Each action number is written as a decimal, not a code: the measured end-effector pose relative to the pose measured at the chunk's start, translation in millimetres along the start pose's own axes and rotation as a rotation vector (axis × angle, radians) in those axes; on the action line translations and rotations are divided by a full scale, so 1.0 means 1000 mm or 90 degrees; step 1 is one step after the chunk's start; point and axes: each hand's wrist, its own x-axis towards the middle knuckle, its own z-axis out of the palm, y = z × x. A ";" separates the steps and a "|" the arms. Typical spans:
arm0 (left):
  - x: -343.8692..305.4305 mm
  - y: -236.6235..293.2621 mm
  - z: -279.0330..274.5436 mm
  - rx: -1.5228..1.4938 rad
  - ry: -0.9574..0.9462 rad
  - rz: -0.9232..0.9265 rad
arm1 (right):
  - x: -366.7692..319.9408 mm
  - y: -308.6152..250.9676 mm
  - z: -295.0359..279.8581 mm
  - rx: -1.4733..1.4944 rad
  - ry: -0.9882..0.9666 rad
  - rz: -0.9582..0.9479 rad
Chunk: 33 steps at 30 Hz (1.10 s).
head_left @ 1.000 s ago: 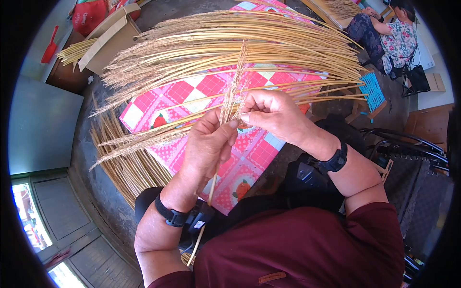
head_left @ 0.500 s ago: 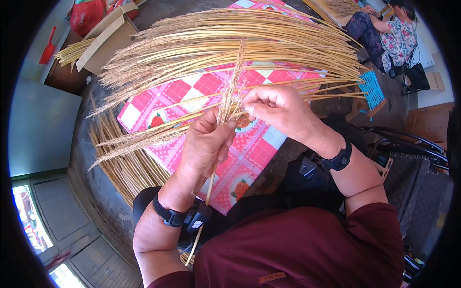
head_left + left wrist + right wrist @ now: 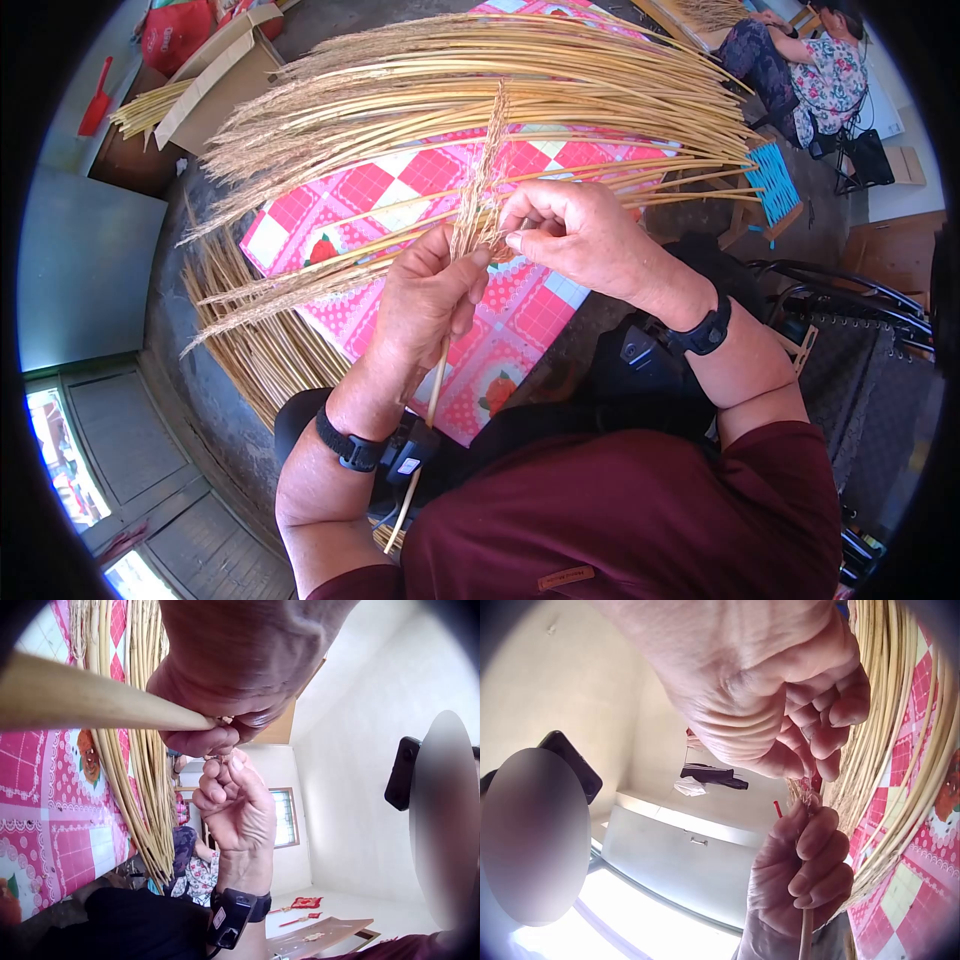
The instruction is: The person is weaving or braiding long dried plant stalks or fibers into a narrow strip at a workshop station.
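Straw-coloured stalk (image 3: 437, 372) is held upright over the lap, between the chest and the pink checked cloth (image 3: 395, 185). The lower shaft is gripped by the left hand (image 3: 425, 305), with the fingers curled round it and the thumb pressed close under the plume (image 3: 488, 150). Shaft: smooth, yellow, straight, its bare end running down past the left wristband (image 3: 348, 452). Plume: pale tan, feathery, thin-branched, seen rising in front of the big pile of stalks (image 3: 520, 80).

The right hand (image 3: 575, 235) is set just beside the left. Its thumb and forefinger are pinched together on fine strands at the plume's foot, and the other fingers are curled in.

Judgement: strands appear to be picked from the plume. This is best done with the shaft clamped close below the pinch, so that no bend is forced. Only a few strands should be taken at a time and drawn along the shaft rather than across it, as the branches look brittle.

Further out, a cardboard box (image 3: 215, 75) is noted at the pile's far left. A second person (image 3: 810, 75) is seated beyond, near a stool (image 3: 772, 185) with a blue woven seat.
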 end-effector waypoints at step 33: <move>0.002 -0.006 -0.004 -0.011 -0.057 -0.046 | -0.002 0.008 0.004 -0.050 0.040 -0.041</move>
